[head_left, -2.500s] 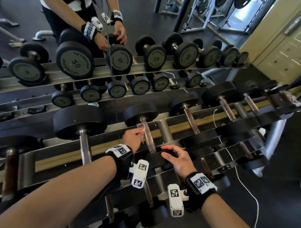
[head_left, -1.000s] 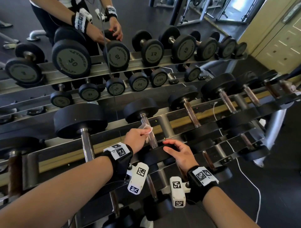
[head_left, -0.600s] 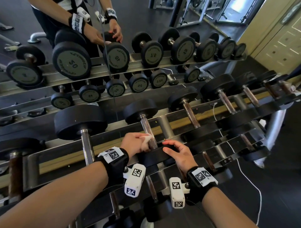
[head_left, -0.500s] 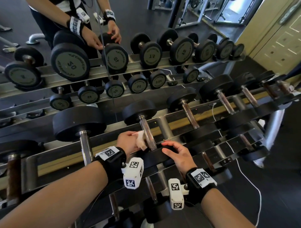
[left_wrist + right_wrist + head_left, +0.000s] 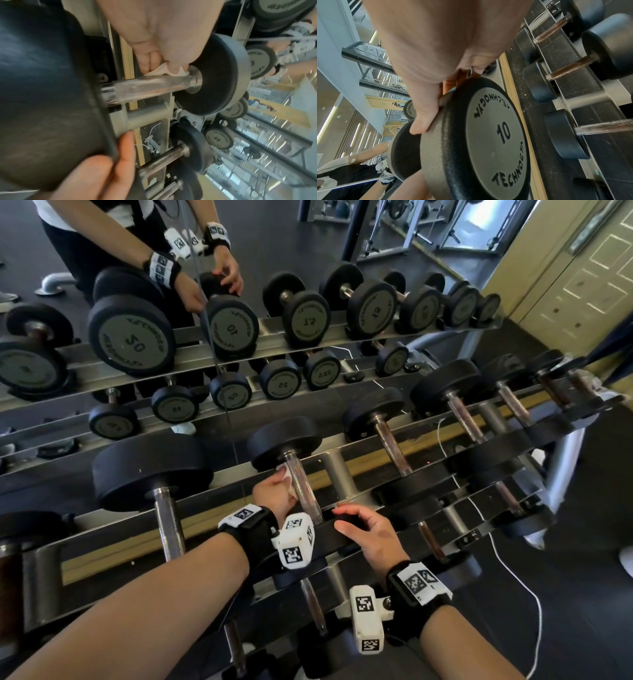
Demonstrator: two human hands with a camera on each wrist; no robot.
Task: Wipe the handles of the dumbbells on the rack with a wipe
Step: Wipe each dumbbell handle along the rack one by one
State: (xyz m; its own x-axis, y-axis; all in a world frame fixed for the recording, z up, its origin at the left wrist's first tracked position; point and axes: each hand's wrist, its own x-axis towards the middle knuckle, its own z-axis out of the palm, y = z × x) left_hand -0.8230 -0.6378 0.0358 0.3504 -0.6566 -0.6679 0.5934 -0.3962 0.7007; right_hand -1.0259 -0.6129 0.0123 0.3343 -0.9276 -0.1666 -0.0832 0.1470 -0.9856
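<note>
The left hand point(image 5: 274, 494) held a small crumpled white wipe point(image 5: 287, 478) between its curled fingers and thumb and pressed it against the left side of the worn metal handle point(image 5: 303, 487) of a black rubber dumbbell marked "10" point(image 5: 489, 142). In the left wrist view the wipe point(image 5: 164, 71) touched the handle point(image 5: 145, 88) close to the far black weight head point(image 5: 284, 441), just beside the metal collar.

The right hand point(image 5: 368, 534) rested on top of the near weight head point(image 5: 329, 537) of the same dumbbell. Its fingers were lightly bent over the rounded edge and the thumb lay along the side of the head; it steadied the weight and did not carry it.

The dumbbell lay across the upper tier of the grey steel rack point(image 5: 337, 474), with its two heads sitting on the two rails. A bigger black dumbbell point(image 5: 150, 467) lay to its left, and several smaller dumbbells with rusty brown handles point(image 5: 390, 445) lay to its right. Behind the rack a wall mirror point(image 5: 308, 251) showed the rack and the person's arms.
</note>
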